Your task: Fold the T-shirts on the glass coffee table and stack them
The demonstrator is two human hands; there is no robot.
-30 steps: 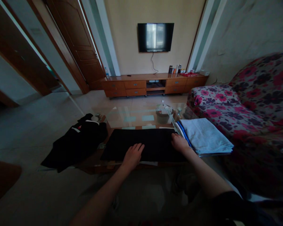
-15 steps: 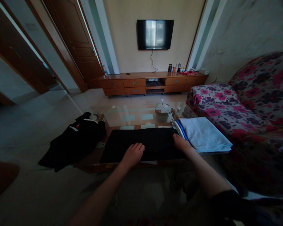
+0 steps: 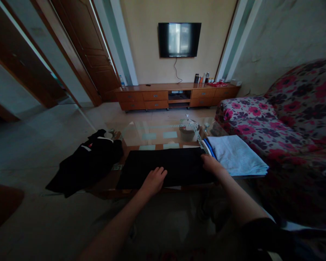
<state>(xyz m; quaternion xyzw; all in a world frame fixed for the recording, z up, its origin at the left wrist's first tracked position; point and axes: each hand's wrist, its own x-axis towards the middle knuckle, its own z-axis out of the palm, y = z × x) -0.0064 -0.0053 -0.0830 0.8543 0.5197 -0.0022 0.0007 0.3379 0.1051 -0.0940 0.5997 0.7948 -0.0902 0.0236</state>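
Left of centre: crumpled black garment (image 3: 85, 165) hanging off tabletop (image 3: 157, 136) edge. Centre: folded black cloth (image 3: 165, 165); left hand (image 3: 153, 180) flat on it, fingers released. Right hand (image 3: 212, 164) pressing its right end, fingers extended, beside folded light-blue stack (image 3: 237, 156).

black folded garment (image 3: 168, 165), spread flat as a long dark rectangle across the near edge of a glass coffee table (image 3: 157, 135), lying between a crumpled black heap and a stack of pale folded cloth
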